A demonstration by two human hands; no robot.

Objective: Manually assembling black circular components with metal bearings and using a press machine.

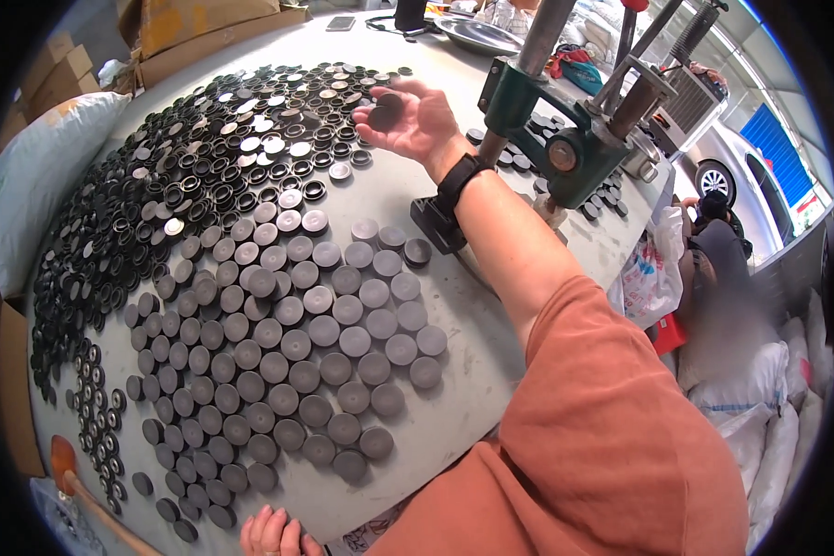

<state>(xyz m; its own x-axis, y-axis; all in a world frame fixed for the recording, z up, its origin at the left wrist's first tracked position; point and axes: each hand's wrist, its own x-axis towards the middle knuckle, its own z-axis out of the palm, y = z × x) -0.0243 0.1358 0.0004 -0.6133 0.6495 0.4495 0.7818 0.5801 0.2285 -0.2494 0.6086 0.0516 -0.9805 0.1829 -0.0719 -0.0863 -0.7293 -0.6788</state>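
Grey and wide, the tabletop (491,371) is carpeted with small round black parts, and a green hand press (565,148) stands bolted near its right edge. From where I stand the right hand (415,119) is stretched far out over the middle of the tabletop, palm up and fingers loosely spread, with a dark disc (385,109) resting on the fingers, cradled rather than pinched. That disc is round, so it has no long axis to speak of; it lies flat on the hand. The press sits just to the right of that hand, close beside the wrist with its black watch (461,179), while the loose heap of ring-shaped caps (232,148) spreads away to the left, toward the far left corner. Nearer the person, neat rows of flat grey discs (315,343) fill the middle and near side.

The left hand (273,535) shows only as fingertips curled at the near edge, well apart from everything; whether it holds anything I cannot tell. The right arm is plainly the nearer one to both disc and press. Bare surface remains only in a strip between the rows and the press base; a wooden-handled tool (74,477) lies at the near left corner.
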